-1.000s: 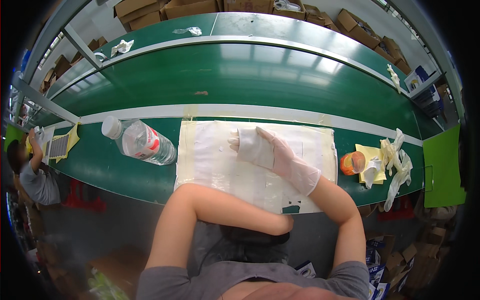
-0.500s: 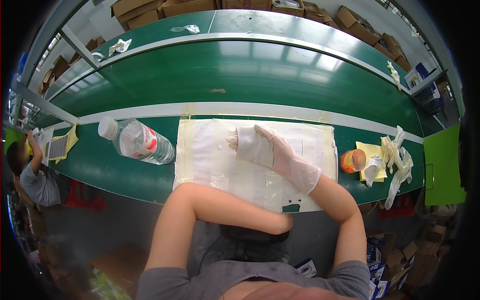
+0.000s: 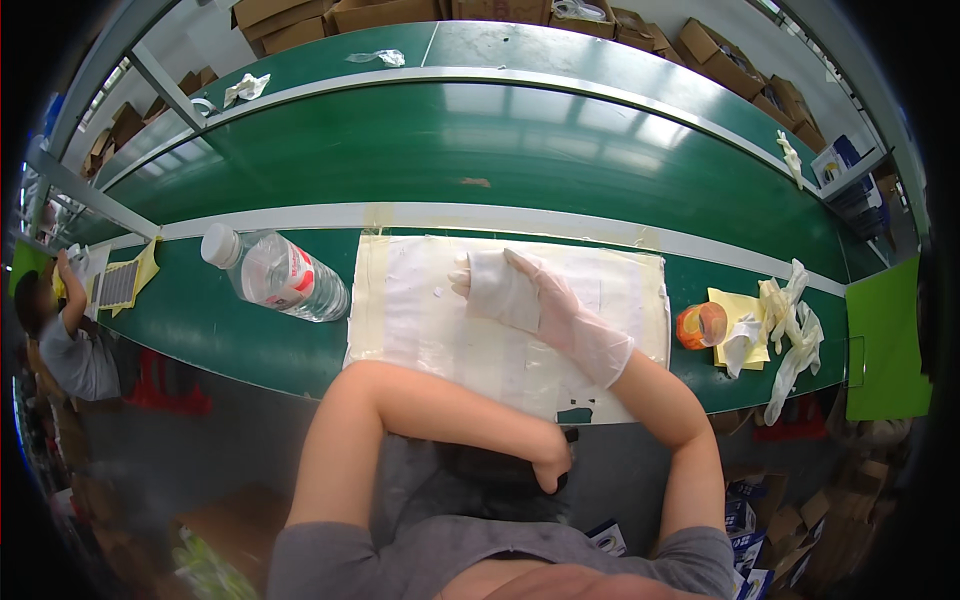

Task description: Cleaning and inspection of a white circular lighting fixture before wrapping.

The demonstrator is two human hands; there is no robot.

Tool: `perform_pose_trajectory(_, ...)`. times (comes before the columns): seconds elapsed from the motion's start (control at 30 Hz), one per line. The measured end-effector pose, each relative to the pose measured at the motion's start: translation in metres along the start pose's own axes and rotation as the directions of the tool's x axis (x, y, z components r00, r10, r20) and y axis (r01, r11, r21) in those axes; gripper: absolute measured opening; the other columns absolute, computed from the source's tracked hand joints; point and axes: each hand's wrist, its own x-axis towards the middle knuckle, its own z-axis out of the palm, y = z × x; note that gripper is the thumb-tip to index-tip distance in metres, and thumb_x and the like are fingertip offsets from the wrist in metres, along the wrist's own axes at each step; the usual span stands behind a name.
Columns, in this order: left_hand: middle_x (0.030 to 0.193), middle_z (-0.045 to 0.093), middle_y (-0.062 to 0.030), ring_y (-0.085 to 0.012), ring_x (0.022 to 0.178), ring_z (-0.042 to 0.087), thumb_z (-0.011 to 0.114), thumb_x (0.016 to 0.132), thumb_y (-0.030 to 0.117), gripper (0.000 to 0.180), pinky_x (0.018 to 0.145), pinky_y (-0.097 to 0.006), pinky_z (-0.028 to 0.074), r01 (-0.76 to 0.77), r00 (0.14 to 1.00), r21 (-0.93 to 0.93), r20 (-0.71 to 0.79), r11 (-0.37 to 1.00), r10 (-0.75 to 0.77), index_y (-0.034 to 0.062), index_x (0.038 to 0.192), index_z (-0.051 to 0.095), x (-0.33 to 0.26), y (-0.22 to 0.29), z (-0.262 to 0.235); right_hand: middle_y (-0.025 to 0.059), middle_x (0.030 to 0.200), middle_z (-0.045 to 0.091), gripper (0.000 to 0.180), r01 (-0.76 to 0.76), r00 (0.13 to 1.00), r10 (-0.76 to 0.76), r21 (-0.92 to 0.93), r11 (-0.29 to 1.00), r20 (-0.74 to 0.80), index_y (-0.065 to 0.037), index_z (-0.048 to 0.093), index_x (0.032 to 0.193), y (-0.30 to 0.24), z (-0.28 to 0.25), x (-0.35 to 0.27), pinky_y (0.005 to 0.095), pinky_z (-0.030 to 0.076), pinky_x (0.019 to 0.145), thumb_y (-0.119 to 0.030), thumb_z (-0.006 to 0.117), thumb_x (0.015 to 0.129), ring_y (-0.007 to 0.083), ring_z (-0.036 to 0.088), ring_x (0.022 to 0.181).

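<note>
My right hand (image 3: 575,330), in a thin whitish glove, rests palm up over the white work mat (image 3: 420,340). A folded white cloth (image 3: 502,292) lies across its fingers, whose tips stick out at the cloth's left edge; the thumb lies along the far side. My left forearm crosses in front of the table's near edge. The bare left hand (image 3: 553,462) hangs low over my lap, beside something black, its fingers turned down and mostly hidden. Whether it holds anything cannot be made out.
A clear plastic bottle (image 3: 290,280) leans left of the mat. To the right are an orange jar (image 3: 700,326), yellow paper (image 3: 757,350) and crumpled gloves (image 3: 797,340). A white rail (image 3: 510,219) runs behind. Another person (image 3: 75,340) sits far left. Cardboard boxes (image 3: 500,9) stand beyond.
My left hand has dropped slightly and moved left, its fingers now pointing down by the black thing. The right hand and cloth stay nearly still; the whole view shifts slightly.
</note>
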Motion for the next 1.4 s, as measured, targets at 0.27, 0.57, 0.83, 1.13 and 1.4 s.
perform_pose_trajectory(0.27, 0.091, 0.069, -0.0208, -0.0397, 0.088, 0.067, 0.068, 0.080, 0.041, 0.043, 0.081, -0.046, 0.052, -0.188, 0.944, 0.157, -0.244, 0.970, 0.223, 0.0015, 0.097, 0.070, -0.002, -0.008, 0.004, 0.0228, 0.134, 0.055, 0.059, 0.018, 1.000, -0.018, 0.010, 1.000, 0.023, 0.009, 0.042, 0.138, 0.009, -0.006, 0.009, 0.0428, 0.038, 0.110, -0.039, 0.038, 0.103, 0.0320, 0.051, 0.129)
perform_pose_trajectory(0.57, 0.095, 0.069, -0.0203, -0.0387, 0.092, 0.066, 0.067, 0.083, 0.035, 0.038, 0.082, -0.046, 0.053, -0.190, 0.931, 0.091, -0.298, 0.978, 0.208, -0.0007, 0.096, 0.070, -0.007, -0.003, -0.004, 0.0222, 0.133, 0.056, 0.059, 0.044, 0.997, -0.043, -0.016, 0.999, 0.071, 0.008, 0.042, 0.138, 0.007, -0.010, 0.004, 0.0423, 0.039, 0.109, -0.038, 0.037, 0.103, 0.0311, 0.052, 0.128)
perform_pose_trajectory(0.83, 0.090, 0.069, -0.0198, -0.0395, 0.089, 0.066, 0.066, 0.084, 0.036, 0.036, 0.079, -0.047, 0.053, -0.184, 0.941, 0.059, -0.279, 0.981, 0.193, 0.0017, 0.095, 0.070, -0.007, -0.006, -0.002, 0.0220, 0.133, 0.056, 0.057, -0.015, 0.999, 0.015, 0.006, 1.000, 0.028, 0.009, 0.042, 0.138, 0.006, -0.003, 0.006, 0.0425, 0.038, 0.109, -0.036, 0.033, 0.104, 0.0315, 0.052, 0.127)
perform_pose_trajectory(1.13, 0.084, 0.069, -0.0194, -0.0383, 0.085, 0.067, 0.066, 0.084, 0.037, 0.035, 0.075, -0.047, 0.053, -0.298, 0.901, 0.239, -0.250, 0.924, 0.355, 0.0027, 0.089, 0.070, 0.001, -0.002, -0.003, 0.0241, 0.133, 0.056, 0.057, 0.002, 1.000, -0.003, -0.069, 0.998, -0.026, 0.009, 0.043, 0.138, -0.001, 0.003, -0.002, 0.0432, 0.039, 0.108, -0.036, 0.033, 0.104, 0.0336, 0.053, 0.126)
perform_pose_trajectory(1.4, 0.090, 0.070, -0.0226, -0.0396, 0.089, 0.067, 0.061, 0.085, 0.028, 0.036, 0.081, -0.047, 0.053, -0.228, 0.956, 0.156, -0.151, 0.961, 0.252, -0.0063, 0.087, 0.071, 0.005, 0.007, 0.002, 0.0227, 0.135, 0.055, 0.059, 0.021, 1.000, -0.021, -0.061, 0.998, -0.005, 0.008, 0.043, 0.139, 0.004, 0.000, 0.003, 0.0420, 0.039, 0.109, -0.039, 0.039, 0.102, 0.0324, 0.052, 0.127)
